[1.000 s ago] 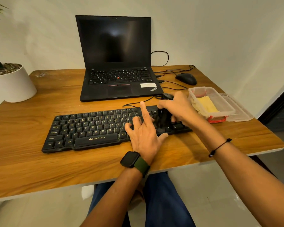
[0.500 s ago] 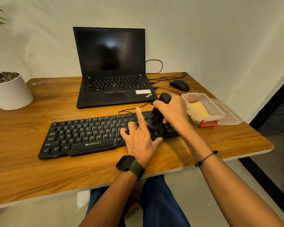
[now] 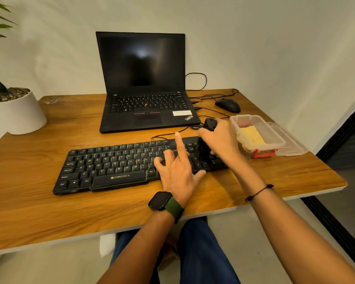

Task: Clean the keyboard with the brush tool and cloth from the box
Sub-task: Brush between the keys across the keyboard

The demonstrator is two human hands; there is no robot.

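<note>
A black Zebronics keyboard (image 3: 115, 167) lies on the wooden desk (image 3: 29, 212). My right hand (image 3: 221, 140) grips a black brush tool (image 3: 205, 148), held upright with its bristles down on the keyboard's right end. My left hand (image 3: 178, 171) rests flat on the keys just left of the brush, fingers spread, index finger stretched forward. A clear plastic box (image 3: 275, 140) with a red latch stands to the right and holds a yellow cloth (image 3: 252, 136).
An open black laptop (image 3: 146, 111) sits behind the keyboard, with a black mouse (image 3: 228, 105) and cables at its right. The box lid (image 3: 291, 144) lies beside the box. A white plant pot (image 3: 16, 111) stands at the desk's left edge.
My right hand has tipped the brush more upright and moved it slightly back along the keyboard's right end. My left hand stays on the keys. The camera has shifted.
</note>
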